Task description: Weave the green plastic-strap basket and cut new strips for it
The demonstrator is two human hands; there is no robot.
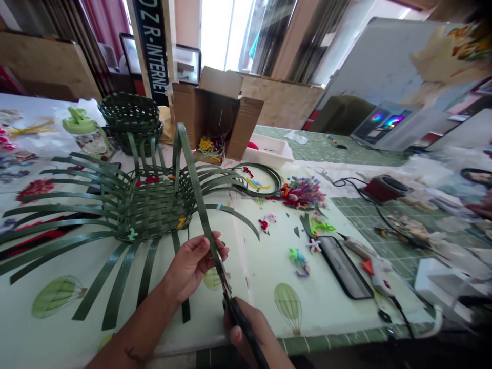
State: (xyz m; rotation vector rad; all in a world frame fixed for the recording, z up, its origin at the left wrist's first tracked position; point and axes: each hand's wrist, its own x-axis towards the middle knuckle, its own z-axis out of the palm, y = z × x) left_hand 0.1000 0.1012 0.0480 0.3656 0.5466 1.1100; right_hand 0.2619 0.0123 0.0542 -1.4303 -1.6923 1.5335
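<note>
A half-woven basket [154,205] of flat green strips lies left of centre, its loose ends fanned out over the table. One long green strip [197,189] rises from it and bends down toward me. My left hand [196,261] pinches that strip near its lower end, thumb against fingers. Black-handled scissors [239,318] are gripped in my right hand [249,328], and their blades meet the strip just below my left fingers. Whether the blades have cut into it I cannot tell. A light-blue clip [219,206] sits on another strip beside it.
Finished green baskets [130,120] and a cardboard box [215,107] stand at the back. To the right lie a glue gun [371,261], a dark-framed tray [346,266], a colourful pipe-cleaner bundle [303,191] and a coil of strip [269,179].
</note>
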